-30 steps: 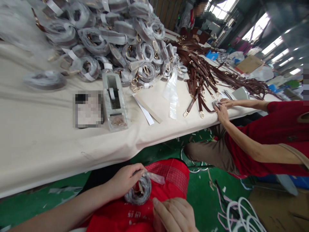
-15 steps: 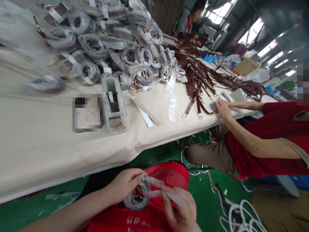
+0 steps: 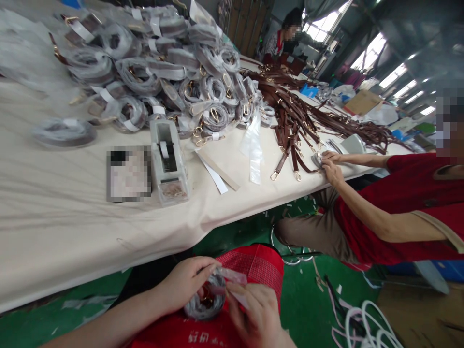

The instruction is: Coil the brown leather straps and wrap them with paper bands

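Observation:
Over the red apron, my left hand (image 3: 190,282) is closed on a coiled strap (image 3: 205,302) in clear plastic, its fingers at the top of the coil. A gold clasp shows inside the ring. Right beside the coil, my right hand (image 3: 255,309) pinches a pale paper strip (image 3: 239,296), which reaches toward the coil. A loose end of clear plastic (image 3: 234,276) sticks out above the right fingers. Where the strip meets the coil is partly hidden by the fingers.
On the cloth-covered table (image 3: 87,227) are a tape dispenser (image 3: 169,162), paper strips (image 3: 217,171), plastic sleeves (image 3: 254,154), wrapped coils (image 3: 145,72) and brown straps (image 3: 290,111). A person in red (image 3: 395,203) works at the right; another (image 3: 282,41) is farther back.
My right hand has moved left, closer to the coil, bringing the paper strip with it. My left hand keeps its hold. The neighbouring person's hands have shifted slightly around a small coil.

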Tool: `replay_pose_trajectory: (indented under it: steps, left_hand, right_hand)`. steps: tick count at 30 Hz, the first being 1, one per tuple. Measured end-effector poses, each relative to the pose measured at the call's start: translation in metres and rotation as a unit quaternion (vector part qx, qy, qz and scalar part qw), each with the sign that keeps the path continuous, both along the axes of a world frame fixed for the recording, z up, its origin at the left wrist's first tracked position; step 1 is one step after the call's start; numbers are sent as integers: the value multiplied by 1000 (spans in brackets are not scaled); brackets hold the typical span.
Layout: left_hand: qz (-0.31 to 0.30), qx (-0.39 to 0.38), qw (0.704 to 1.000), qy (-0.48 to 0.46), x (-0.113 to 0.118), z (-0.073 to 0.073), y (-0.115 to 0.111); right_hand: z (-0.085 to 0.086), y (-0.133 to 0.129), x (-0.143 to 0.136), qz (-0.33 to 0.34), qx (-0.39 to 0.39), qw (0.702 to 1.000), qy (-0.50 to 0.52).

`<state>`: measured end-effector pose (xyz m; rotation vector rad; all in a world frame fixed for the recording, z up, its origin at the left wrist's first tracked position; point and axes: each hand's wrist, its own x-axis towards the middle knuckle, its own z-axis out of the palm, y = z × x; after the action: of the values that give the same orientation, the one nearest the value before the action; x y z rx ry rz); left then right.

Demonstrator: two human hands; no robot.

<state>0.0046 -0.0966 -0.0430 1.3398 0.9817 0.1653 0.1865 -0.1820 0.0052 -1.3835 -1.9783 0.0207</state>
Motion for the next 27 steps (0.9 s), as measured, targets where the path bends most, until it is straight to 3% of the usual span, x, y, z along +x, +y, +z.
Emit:
replay_pose_trajectory:
  steps: [5,11,17,21,27]
  left_hand:
    - [-6,1,1000,-11,-2,-2,0]
    - [-12,74,997,-36,-6,-1,5]
    - [-31,128,990,-40,-6,14,5]
    - [-62,162,984,-38,-3,26,6]
    - [-111,222,969,-23,3,32,4]
  right_hand:
    - [-18,0,-9,-8,7,1000,-20]
    - [-9,-2,-10,15,18,999,-35]
    - [-7,-5,-10,58,-26,997,-31]
    - [-5,0,-5,15,-99,995,29]
    - [-11,19,-5,-41,-232,955,180]
